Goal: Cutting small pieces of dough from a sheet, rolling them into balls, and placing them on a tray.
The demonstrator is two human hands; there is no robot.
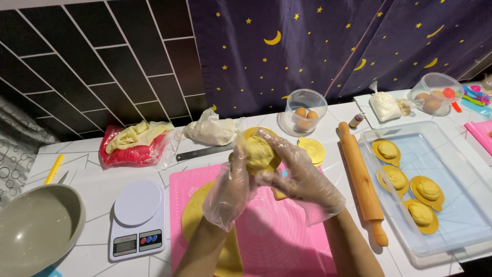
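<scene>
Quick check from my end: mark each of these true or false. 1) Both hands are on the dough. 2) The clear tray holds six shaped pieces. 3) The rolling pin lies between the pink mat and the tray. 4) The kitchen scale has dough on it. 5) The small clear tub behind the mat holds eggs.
1) True: the left hand and the right hand, both in clear plastic gloves, hold the yellow dough above the pink mat.
2) False: the clear tray holds four shaped pieces on yellow discs.
3) True: the rolling pin lies between them.
4) False: the kitchen scale has a bare platform.
5) True: the small clear tub holds brown eggs.
</scene>
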